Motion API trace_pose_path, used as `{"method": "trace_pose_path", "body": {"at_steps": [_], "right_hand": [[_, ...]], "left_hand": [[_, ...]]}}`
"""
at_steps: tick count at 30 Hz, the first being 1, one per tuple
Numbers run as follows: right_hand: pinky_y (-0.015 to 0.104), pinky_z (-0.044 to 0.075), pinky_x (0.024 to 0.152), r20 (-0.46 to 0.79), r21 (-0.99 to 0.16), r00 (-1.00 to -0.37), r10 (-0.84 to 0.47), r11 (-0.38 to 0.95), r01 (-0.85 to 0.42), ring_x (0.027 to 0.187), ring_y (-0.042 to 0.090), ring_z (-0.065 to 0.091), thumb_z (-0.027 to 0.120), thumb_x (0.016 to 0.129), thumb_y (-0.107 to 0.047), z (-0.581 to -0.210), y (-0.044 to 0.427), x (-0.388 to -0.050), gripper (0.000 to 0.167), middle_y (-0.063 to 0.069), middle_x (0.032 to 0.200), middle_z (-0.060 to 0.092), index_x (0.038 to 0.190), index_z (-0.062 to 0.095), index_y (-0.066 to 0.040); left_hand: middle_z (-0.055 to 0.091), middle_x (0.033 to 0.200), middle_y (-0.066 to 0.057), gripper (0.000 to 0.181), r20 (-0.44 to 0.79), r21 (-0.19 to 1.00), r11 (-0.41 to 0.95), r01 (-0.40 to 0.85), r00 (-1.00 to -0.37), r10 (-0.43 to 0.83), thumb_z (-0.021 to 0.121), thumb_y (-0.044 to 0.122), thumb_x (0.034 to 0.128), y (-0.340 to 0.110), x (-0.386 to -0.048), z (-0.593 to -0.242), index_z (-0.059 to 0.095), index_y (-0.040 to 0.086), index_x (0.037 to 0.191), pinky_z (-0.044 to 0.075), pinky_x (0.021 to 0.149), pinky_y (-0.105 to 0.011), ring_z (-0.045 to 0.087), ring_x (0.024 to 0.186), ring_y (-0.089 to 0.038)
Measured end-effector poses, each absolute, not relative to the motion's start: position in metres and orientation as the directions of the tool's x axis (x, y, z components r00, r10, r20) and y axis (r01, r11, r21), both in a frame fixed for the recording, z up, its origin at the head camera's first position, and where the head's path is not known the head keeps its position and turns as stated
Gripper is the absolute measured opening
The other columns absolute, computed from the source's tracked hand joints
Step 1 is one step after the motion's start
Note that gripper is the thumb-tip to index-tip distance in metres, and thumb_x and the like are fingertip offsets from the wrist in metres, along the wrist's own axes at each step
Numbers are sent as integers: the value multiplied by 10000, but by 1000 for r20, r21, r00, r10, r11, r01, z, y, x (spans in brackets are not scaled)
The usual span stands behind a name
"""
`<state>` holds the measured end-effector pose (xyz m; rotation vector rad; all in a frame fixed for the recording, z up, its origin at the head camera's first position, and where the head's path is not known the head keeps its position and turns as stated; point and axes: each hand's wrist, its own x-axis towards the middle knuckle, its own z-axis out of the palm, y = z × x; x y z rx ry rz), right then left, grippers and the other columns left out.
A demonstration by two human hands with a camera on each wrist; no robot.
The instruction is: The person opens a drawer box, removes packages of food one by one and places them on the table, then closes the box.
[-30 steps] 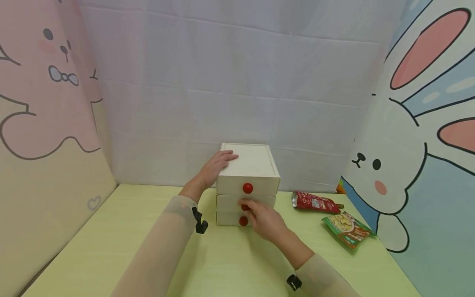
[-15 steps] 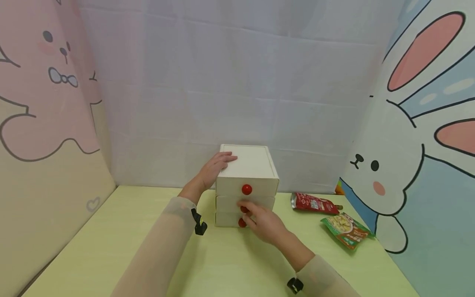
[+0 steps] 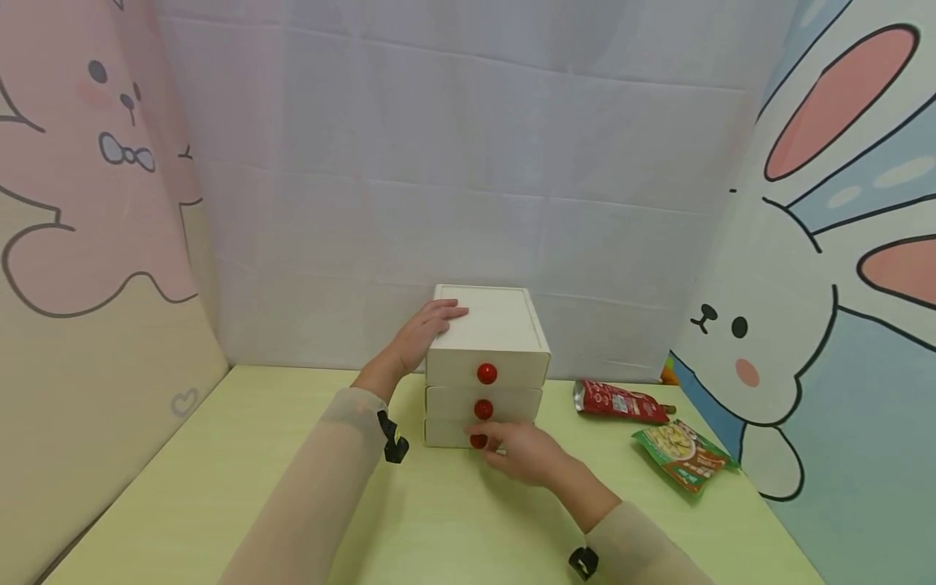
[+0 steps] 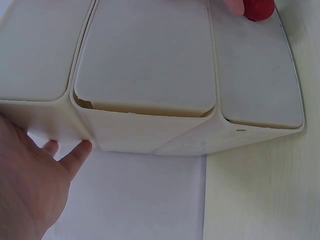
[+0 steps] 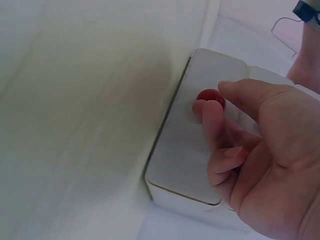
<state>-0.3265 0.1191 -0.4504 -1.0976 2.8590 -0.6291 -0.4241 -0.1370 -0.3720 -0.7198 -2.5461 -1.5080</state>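
Observation:
A white cabinet of three stacked drawers stands against the back curtain, each drawer front bearing a round red knob. My left hand rests on the cabinet's top left edge, fingers extended over the top; in the left wrist view that hand lies along the cabinet's side. The fingers of my right hand are curled at the bottom drawer's red knob, pinching it from both sides. In the right wrist view, this knob is partly covered by a fingertip. All the drawers look pushed in.
To the right of the cabinet lies a red pouch with a spout. In front of it is a green and brown food packet. Cartoon-printed side panels and a white curtain enclose the pale yellow table.
My right hand has moved down from the middle drawer's knob to the bottom drawer's knob. The left hand has stayed on the cabinet.

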Motion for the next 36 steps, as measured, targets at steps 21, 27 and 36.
{"method": "trace_pose_path", "body": {"at_steps": [21, 27, 36], "right_hand": [[310, 590, 783, 244, -336, -776, -582, 700, -630, 880, 133, 706, 798, 999, -124, -477, 107, -337, 223, 37, 1079, 820, 1222, 791, -133], [322, 602, 793, 255, -321, -769, -586, 699, -639, 899, 153, 727, 812, 985, -119, -478, 106, -340, 215, 35, 1054, 820, 1199, 795, -129], [324, 612, 814, 275, -326, -763, -585, 690, -646, 908, 164, 740, 819, 964, -96, -477, 105, -340, 209, 32, 1016, 819, 1171, 807, -120]], "left_hand": [[310, 1806, -99, 559, 299, 794, 423, 437, -886, 355, 328, 221, 1123, -137, -426, -371, 552, 106, 1622, 174, 1358, -658, 189, 1708, -377], [306, 1809, -89, 558, 289, 794, 433, 427, -891, 350, 320, 219, 1127, -138, -426, -370, 555, 114, 1622, 166, 1362, -653, 181, 1711, -369], [305, 1809, -90, 555, 294, 792, 431, 433, -889, 352, 320, 207, 1128, -136, -427, -370, 551, 110, 1623, 173, 1364, -640, 182, 1711, -365]]}}
